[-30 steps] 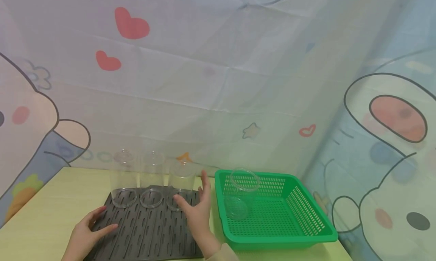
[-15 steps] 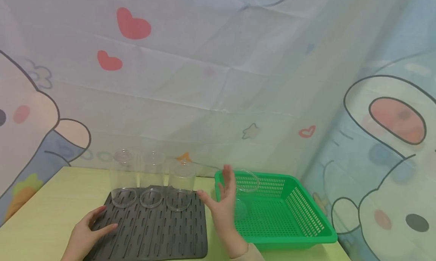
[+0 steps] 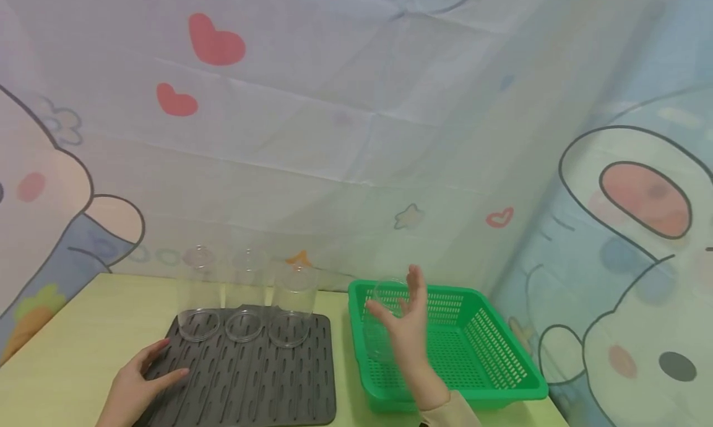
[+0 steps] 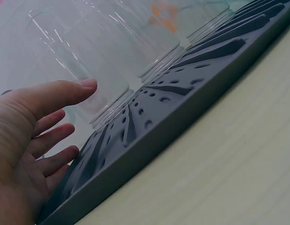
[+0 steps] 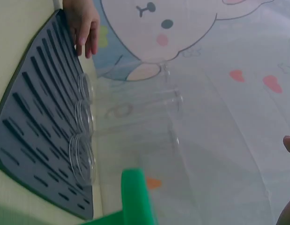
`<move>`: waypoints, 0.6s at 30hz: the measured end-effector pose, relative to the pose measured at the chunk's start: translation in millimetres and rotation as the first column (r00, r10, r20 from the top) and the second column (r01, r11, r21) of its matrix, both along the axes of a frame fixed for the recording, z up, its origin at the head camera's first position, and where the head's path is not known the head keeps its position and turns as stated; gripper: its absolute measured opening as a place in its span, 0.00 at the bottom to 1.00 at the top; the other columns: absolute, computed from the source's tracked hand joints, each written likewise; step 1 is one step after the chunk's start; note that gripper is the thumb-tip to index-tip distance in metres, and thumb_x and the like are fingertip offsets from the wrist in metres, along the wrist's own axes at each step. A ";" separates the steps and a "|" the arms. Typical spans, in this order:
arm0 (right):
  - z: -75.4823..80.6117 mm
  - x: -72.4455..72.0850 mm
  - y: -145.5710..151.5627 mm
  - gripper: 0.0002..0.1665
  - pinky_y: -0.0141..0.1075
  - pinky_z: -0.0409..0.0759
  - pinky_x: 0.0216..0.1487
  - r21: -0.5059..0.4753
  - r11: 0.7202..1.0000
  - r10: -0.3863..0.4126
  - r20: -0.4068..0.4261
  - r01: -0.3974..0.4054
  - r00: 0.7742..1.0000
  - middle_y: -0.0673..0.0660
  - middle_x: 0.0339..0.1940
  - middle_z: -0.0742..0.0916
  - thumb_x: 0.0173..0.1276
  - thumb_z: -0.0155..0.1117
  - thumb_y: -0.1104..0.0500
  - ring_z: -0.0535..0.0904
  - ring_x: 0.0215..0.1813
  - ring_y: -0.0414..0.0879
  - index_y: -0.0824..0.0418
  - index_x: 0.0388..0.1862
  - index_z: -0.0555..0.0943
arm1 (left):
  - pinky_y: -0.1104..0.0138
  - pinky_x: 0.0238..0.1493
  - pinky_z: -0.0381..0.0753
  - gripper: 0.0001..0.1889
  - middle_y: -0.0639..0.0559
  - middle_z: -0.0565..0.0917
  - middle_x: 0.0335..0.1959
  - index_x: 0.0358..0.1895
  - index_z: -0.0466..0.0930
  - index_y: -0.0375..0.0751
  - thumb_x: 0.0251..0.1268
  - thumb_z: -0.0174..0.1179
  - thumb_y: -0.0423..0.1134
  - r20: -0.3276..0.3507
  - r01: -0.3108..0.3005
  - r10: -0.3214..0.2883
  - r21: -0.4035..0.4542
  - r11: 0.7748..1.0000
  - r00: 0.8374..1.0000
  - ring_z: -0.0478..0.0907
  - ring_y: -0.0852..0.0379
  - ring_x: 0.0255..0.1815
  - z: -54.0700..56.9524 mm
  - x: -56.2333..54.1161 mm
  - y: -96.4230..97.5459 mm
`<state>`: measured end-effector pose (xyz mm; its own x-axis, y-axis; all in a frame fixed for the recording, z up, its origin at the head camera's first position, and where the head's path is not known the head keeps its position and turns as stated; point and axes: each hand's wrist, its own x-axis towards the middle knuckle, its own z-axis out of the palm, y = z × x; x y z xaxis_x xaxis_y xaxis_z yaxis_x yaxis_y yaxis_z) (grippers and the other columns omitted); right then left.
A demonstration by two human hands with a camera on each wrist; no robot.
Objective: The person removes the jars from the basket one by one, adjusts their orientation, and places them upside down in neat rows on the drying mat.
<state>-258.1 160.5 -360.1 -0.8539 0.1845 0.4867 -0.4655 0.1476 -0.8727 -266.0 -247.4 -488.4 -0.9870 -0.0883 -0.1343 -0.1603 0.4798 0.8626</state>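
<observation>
Three clear plastic cups stand upside down in a row on the dark grey slotted mat (image 3: 250,377): a left cup (image 3: 198,291), a middle cup (image 3: 246,291) and a right cup (image 3: 293,297). My left hand (image 3: 136,377) lies at the mat's left edge, thumb and fingers apart, holding nothing. In the left wrist view its thumb is close to the nearest cup. Over the left part of the green basket (image 3: 457,395), my right hand (image 3: 411,334) has its thumb and fingers spread. Another clear cup (image 3: 379,337) leans in the basket, partly behind that hand; contact cannot be made out.
The pale yellow table (image 3: 72,328) carries the mat on the left and the basket on the right, with a narrow strip between them. A printed cloth (image 3: 334,136) hangs behind and at the right side.
My right hand has moved right, from beside the right cup on the mat to the cup in the basket. The left hand and the cups on the mat stay put.
</observation>
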 end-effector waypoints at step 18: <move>-11.4 -9.2 49.1 0.74 0.69 0.46 0.75 0.167 0.985 -0.103 0.336 0.048 0.936 0.63 0.81 0.40 0.56 0.77 0.54 0.35 0.80 0.67 0.54 0.80 0.29 | 0.39 0.73 0.57 0.58 0.21 0.50 0.73 0.77 0.42 0.28 0.57 0.67 0.60 0.005 0.008 -0.008 -0.006 1.000 1.000 0.47 0.24 0.73 -0.9 -0.1 -0.8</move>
